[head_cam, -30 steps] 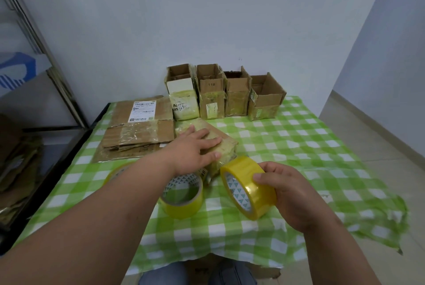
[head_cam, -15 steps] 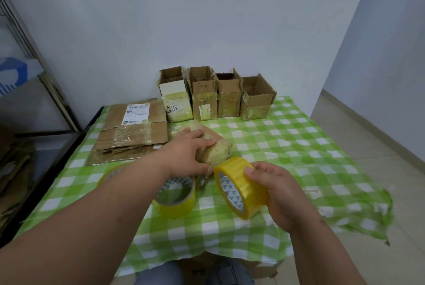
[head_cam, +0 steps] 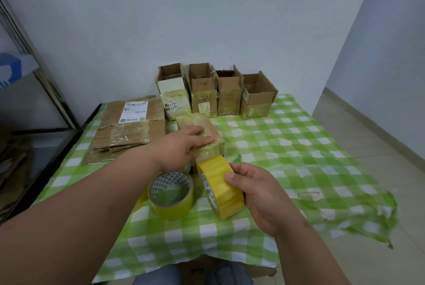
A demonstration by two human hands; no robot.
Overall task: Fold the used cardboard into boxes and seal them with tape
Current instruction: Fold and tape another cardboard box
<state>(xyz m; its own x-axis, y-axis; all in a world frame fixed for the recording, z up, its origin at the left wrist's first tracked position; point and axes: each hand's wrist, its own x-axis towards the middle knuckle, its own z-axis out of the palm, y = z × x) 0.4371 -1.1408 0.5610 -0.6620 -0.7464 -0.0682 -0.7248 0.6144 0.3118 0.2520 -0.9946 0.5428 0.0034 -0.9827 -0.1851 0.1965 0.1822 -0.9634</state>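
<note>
The worktop (head_cam: 299, 147) carries a box (head_cam: 208, 130), its long axis running away from the viewer. The left hand (head_cam: 181, 147) rests flat on top, fingers straight. Just nearer, the right hand (head_cam: 259, 190) has its grip clamped on an upright roll (head_cam: 218, 190), its hole facing left.

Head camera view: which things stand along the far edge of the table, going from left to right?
Flattened cardboard stack → white-fronted box → box marked 11 → narrow brown box → wide open box. The four boxes stand upright in a row against the wall, tops open.
</note>
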